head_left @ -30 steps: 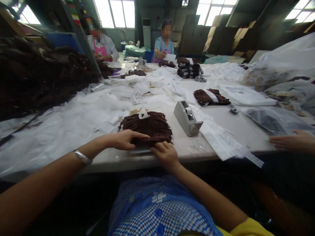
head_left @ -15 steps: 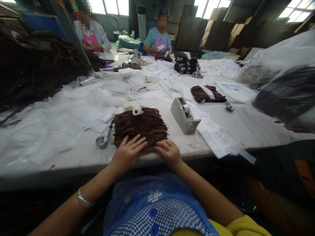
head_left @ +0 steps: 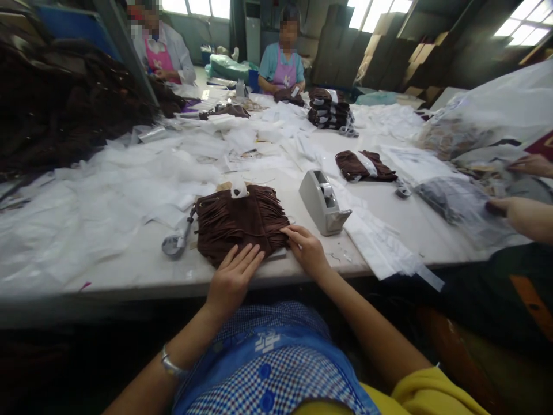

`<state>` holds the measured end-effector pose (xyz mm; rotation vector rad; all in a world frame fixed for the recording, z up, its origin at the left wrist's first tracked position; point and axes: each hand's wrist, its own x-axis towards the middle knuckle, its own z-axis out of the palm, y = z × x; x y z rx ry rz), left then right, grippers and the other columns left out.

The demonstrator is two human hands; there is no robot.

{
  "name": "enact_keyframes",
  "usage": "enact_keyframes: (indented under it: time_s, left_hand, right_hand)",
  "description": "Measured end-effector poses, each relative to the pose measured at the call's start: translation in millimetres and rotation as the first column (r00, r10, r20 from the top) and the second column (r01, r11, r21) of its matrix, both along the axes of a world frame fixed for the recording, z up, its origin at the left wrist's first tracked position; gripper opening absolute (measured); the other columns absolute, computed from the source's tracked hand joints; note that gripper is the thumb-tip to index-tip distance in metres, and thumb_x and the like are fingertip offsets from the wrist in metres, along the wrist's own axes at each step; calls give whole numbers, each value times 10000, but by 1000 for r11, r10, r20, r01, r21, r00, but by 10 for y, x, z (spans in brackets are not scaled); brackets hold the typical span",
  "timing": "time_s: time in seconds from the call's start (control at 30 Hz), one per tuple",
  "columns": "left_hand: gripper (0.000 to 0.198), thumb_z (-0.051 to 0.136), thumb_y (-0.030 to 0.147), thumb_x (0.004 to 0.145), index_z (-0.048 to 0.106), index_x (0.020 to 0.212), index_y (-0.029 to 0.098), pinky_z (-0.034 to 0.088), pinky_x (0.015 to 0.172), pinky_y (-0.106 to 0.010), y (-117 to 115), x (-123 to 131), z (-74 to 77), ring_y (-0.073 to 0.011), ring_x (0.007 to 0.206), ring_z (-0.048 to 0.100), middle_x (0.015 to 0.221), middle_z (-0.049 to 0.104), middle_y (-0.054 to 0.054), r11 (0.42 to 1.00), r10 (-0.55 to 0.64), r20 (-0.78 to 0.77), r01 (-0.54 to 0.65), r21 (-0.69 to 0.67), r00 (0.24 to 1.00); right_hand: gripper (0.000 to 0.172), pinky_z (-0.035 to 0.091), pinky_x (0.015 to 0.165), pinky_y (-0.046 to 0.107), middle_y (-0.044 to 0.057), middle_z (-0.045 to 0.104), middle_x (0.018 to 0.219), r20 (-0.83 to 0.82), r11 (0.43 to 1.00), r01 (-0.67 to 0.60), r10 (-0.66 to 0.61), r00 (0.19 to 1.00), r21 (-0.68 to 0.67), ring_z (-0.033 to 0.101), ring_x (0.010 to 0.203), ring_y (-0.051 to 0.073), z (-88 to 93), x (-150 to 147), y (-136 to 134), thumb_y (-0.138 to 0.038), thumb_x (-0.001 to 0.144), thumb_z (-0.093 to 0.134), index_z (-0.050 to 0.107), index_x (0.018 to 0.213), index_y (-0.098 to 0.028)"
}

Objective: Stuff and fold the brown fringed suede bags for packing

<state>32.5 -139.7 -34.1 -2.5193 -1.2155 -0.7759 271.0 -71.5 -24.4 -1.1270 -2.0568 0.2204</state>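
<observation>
Brown fringed suede bag (head_left: 242, 222), white-tagged

The left hand (head_left: 231, 279) covers part of the fringed bag (head_left: 242, 219).

both arms reach forward; left hand (head_left: 232, 278) lies flat, fingers (head_left: 244, 257) spread; right hand (head_left: 308, 248) rests palm-down, fingers loosely extended.

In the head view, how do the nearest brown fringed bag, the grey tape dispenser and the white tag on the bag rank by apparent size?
1. brown fringed bag
2. grey tape dispenser
3. white tag
They lie close together, so the order is safe.
</observation>
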Motion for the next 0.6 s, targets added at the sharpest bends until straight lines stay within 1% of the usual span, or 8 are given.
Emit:
enact_keyframes:
  time_s: [0.07,0.17,0.27,0.4,0.5,0.6]
  left_hand:
    - [404,424,89,966,575,1334,161,423,1077,-473,15,32,5,-248,1246,590,1353,622,-96,1000,25,35,-25,-1,999]
    - [296,488,149,968,665,1199,207,475,982,-419,35,90,37,-226,1140,653,1244,699,-57,997,74,125,-75,1,989]
    - [207,537,197,958,709,1068,230,485,898,-383,29,170,70,-206,1022,682,1127,750,-30,988,151,224,-150,-25,963]
    - [164,555,221,951,717,970,236,460,864,-379,19,268,62,-211,971,660,1067,756,-26,967,255,285,-250,-53,924]
    - [174,540,213,960,712,985,229,453,861,-378,23,305,14,-210,973,642,1078,748,-31,961,274,276,-271,-52,921]
    - [201,536,217,965,696,1086,223,453,888,-381,11,312,-36,-216,1013,627,1123,733,-41,960,278,256,-277,-43,926]
  right_hand:
    - [343,527,949,363,64,678,1048,40,1000,-12,12,999,-2,634,1021,213,3,-17,95,-51,882,504,683,1109,-236]
    - [335,529,912,358,58,679,978,75,999,-39,36,997,36,635,974,216,-5,-9,140,-25,835,506,690,1037,-221]
    - [327,536,898,352,54,689,976,66,996,-61,57,996,64,646,956,211,-17,25,99,-37,820,517,686,1030,-223]
    - [319,547,899,368,58,698,996,97,995,-85,79,992,57,652,972,218,42,59,15,-67,831,532,683,1066,-221]
    - [327,529,939,380,64,697,1052,170,989,-116,99,980,93,633,1016,220,135,46,-68,-77,868,542,671,1129,-227]
    - [309,494,989,421,65,696,1115,286,956,-221,161,945,193,616,1042,235,145,15,-152,-135,895,602,659,1178,-247]
